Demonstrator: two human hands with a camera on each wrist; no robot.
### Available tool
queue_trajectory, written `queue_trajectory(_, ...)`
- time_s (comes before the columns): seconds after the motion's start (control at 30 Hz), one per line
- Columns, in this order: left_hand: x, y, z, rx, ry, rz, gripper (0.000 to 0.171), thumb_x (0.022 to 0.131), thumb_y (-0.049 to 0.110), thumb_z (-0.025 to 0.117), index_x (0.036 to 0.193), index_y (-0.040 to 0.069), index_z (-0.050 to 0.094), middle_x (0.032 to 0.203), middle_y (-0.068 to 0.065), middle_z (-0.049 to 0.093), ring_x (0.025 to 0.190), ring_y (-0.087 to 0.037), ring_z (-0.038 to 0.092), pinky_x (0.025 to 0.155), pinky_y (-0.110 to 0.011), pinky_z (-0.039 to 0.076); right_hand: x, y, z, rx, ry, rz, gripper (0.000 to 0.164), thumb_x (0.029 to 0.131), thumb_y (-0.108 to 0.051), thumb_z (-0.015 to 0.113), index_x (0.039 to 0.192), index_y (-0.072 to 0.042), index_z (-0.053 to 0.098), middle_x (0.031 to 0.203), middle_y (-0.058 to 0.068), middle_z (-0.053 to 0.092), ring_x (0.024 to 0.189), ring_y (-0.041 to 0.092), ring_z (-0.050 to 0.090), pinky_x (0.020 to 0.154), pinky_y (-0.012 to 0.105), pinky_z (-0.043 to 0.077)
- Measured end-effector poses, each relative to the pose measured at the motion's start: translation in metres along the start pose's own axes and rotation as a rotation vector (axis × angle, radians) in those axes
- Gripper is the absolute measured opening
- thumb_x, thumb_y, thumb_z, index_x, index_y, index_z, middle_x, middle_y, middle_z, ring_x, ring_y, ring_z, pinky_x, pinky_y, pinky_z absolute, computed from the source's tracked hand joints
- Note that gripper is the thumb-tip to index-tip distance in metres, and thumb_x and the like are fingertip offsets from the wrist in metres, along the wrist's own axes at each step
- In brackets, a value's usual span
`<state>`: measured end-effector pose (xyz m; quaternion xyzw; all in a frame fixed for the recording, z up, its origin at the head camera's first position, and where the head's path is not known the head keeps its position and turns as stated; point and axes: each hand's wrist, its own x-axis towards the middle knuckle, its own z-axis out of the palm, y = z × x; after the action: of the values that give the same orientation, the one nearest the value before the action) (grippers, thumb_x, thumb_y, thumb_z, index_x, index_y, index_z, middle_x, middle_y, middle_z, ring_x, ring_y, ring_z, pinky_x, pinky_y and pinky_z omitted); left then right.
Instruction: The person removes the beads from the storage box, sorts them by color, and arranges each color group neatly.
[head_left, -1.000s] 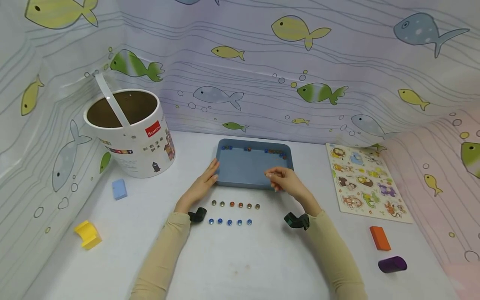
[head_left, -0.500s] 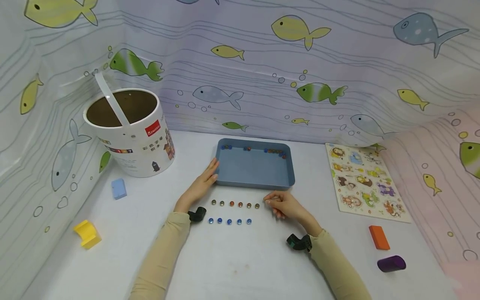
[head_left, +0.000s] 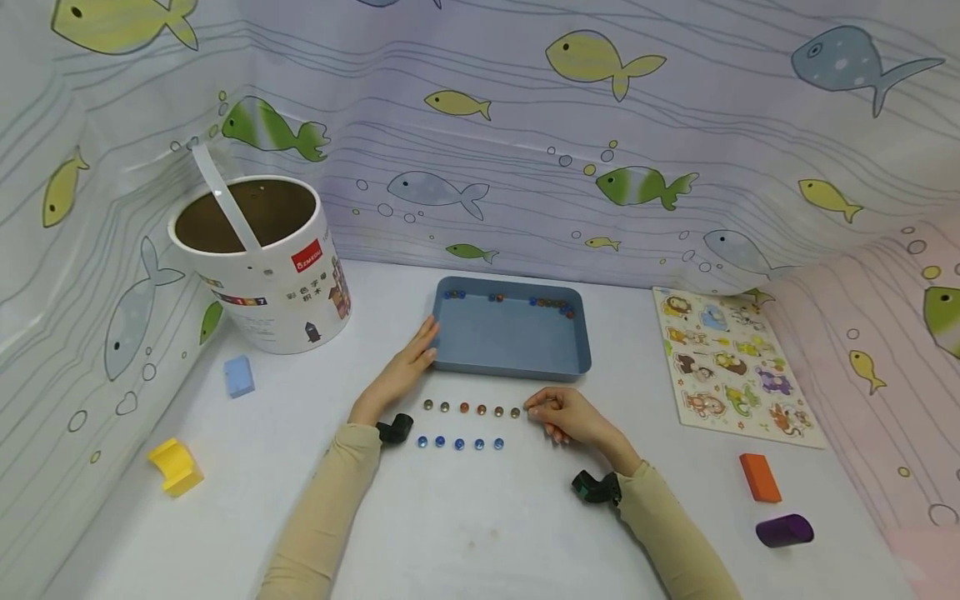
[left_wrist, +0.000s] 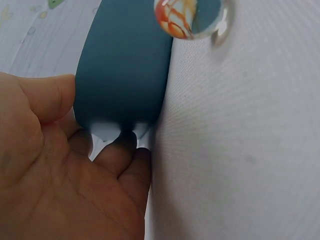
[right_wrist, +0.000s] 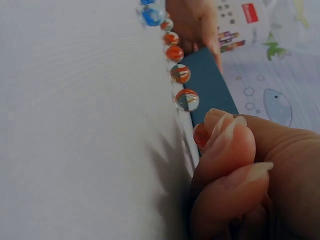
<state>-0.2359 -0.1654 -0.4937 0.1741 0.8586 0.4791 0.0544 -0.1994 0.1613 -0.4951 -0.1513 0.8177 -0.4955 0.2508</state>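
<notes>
Head view: blue-grey tray sat at the far middle of the white table. Left hand lay at the tray's left side near the near corner, fingers fairly straight and held against the wall, not wrapped round anything. Left wrist view showed the thumb up against the tray end, fingertips below it.

Right hand was just right of the far row, nearer than the tray and apart from it. Thumb and finger pinched a reddish marble, partly hidden by the fingertips, at the row's right end; other fingers curled in.

Far row beyond that hand: six marbles, olive, orange and brownish, spaced out left to right. Near row: five blue ones, shorter. More marbles lay along the tray's far wall: a few left, two mid, a cluster in the right corner.

Far left: white bucket, handle slanting over its mouth. Nearer on the left: blue block, then yellow block. Right: animal board, with orange block and purple cylinder nearer
</notes>
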Motion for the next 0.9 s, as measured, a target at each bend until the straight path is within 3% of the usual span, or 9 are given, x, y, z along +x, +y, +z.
queue_trajectory(0.23,0.002,0.002,0.000,0.037,0.002,-0.027,0.054,0.106,0.021,0.036,0.155,0.005,0.018,0.165,-0.009,0.004,0.151,-0.035,0.007,0.122,-0.054,0.010,0.000,-0.002,0.003,-0.072,0.021,-0.016,0.018,0.095,-0.020,0.063,0.110,-0.009,0.066,0.055,-0.001,0.052,0.039,0.009,0.047,0.037,0.019,0.037)
queue_trajectory(0.47,0.002,0.002,0.001,0.023,-0.005,-0.034,0.054,0.106,0.020,0.036,0.155,0.004,0.018,0.165,-0.009,0.003,0.151,-0.036,0.006,0.122,-0.055,0.010,-0.004,-0.005,-0.007,0.022,0.008,-0.008,0.028,0.098,-0.016,0.056,0.122,-0.002,0.060,0.056,-0.002,0.050,0.042,0.008,0.045,0.040,0.020,0.038)
queue_trajectory(0.67,0.001,0.001,-0.001,0.025,-0.005,-0.039,0.054,0.106,0.020,0.036,0.155,0.005,0.019,0.165,-0.009,0.003,0.151,-0.036,0.007,0.122,-0.054,0.010,-0.007,-0.020,-0.028,0.105,0.022,-0.024,0.035,0.101,-0.018,0.050,0.128,0.004,0.055,0.061,-0.001,0.050,0.048,0.008,0.045,0.046,0.024,0.040)
queue_trajectory(0.9,0.003,0.001,-0.001,0.020,-0.006,-0.040,0.054,0.106,0.019,0.036,0.155,0.005,0.018,0.165,-0.008,0.003,0.151,-0.035,0.006,0.122,-0.054,0.010,0.006,-0.043,-0.059,0.174,0.106,-0.091,0.040,0.103,-0.021,0.048,0.129,0.009,0.051,0.066,-0.003,0.053,0.055,0.008,0.046,0.052,0.027,0.042)
